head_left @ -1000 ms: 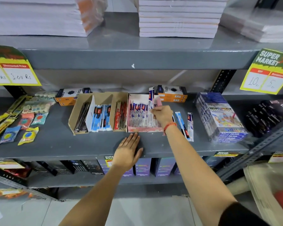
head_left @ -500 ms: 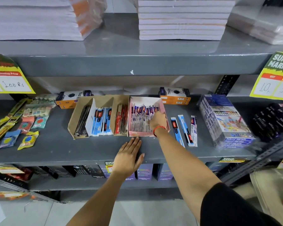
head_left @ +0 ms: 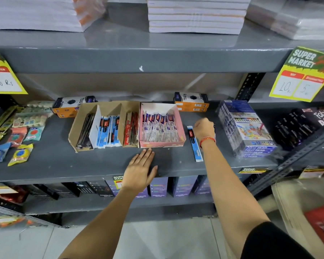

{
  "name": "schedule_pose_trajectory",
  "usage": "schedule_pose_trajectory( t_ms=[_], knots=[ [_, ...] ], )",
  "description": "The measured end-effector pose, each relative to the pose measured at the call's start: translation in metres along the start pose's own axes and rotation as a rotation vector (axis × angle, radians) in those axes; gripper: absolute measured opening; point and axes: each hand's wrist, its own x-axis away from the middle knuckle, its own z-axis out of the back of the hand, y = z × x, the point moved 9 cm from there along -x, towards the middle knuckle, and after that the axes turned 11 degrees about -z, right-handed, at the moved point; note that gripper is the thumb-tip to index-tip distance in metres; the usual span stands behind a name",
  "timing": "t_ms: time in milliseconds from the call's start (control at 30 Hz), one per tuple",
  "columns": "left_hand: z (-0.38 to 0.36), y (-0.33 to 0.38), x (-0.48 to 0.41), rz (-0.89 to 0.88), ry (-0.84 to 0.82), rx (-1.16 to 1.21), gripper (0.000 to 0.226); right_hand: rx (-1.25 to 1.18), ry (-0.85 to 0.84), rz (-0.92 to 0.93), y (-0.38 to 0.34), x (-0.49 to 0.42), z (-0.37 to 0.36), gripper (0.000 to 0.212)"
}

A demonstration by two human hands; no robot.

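Observation:
A pink open box (head_left: 162, 144) stands on the grey middle shelf (head_left: 73, 163), filled with upright blue-and-white pen packs (head_left: 158, 126). Right of it a single blue pen pack (head_left: 195, 144) lies flat on the shelf. My right hand (head_left: 204, 128) is just beside that pack, knuckles up and fingers curled down onto other packs that it mostly hides. My left hand (head_left: 140, 170) rests flat on the shelf's front edge, fingers straight, just short of the pink box.
A brown cardboard divider box (head_left: 77, 128) with pens and blue packs adjoins the pink box on the left. Behind stand two orange boxes (head_left: 192, 102). A wrapped crayon carton (head_left: 245, 128) sits close on the right. Sachets (head_left: 21, 152) lie at left. Paper stacks (head_left: 195, 15) fill the upper shelf.
My right hand put the pack it held into the pink box, then moved right onto the packs lying on the shelf. My left hand has stayed flat in place.

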Motion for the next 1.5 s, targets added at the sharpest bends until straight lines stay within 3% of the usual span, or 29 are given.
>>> schedule_pose_trajectory(
  t_ms=[200, 367, 533, 633, 800, 833, 1000, 1067, 1133, 1233, 1400, 1500],
  knots=[
    [-0.005, -0.002, 0.001, 0.006, -0.028, -0.010, 0.064, 0.065, -0.167, -0.058, 0.037, 0.005, -0.014, 0.033],
    [-0.006, -0.002, 0.001, 0.002, -0.026, -0.003, 0.065, 0.129, -0.153, -0.119, 0.040, 0.015, -0.017, 0.052],
    [-0.009, -0.005, 0.002, 0.012, -0.038, 0.005, 0.055, 0.044, -0.144, -0.164, 0.040, 0.016, -0.023, 0.039],
    [-0.013, -0.007, 0.002, 0.017, -0.068, -0.016, 0.056, -0.119, -0.100, -0.165, 0.040, 0.015, -0.021, 0.037],
    [-0.016, -0.008, 0.002, 0.016, -0.087, -0.034, 0.057, -0.464, 0.001, -0.094, 0.023, 0.039, 0.000, 0.009],
    [-0.016, -0.008, 0.002, 0.014, -0.083, -0.041, 0.057, -0.526, -0.005, -0.065, 0.016, 0.048, 0.002, 0.012],
    [-0.009, -0.005, 0.001, 0.003, -0.012, -0.010, 0.057, -0.737, -0.255, 0.045, -0.027, 0.105, -0.020, 0.012],
    [-0.012, -0.006, 0.001, 0.016, -0.059, -0.055, 0.057, -0.782, -0.337, 0.109, -0.043, 0.125, -0.030, 0.024],
    [-0.018, -0.008, 0.001, 0.031, -0.128, -0.129, 0.061, -0.819, -0.391, 0.143, -0.053, 0.136, -0.038, 0.017],
    [-0.016, -0.009, 0.000, 0.034, -0.147, -0.120, 0.061, -0.824, -0.404, 0.162, -0.065, 0.140, -0.040, 0.009],
    [0.011, -0.018, 0.007, 0.026, 0.002, 0.077, 0.051, -0.836, -0.357, 0.175, -0.079, 0.129, -0.035, 0.025],
    [0.032, -0.052, 0.024, 0.132, 0.071, 0.079, 0.052, -0.835, -0.418, 0.183, -0.097, 0.130, -0.045, 0.007]
  ],
)
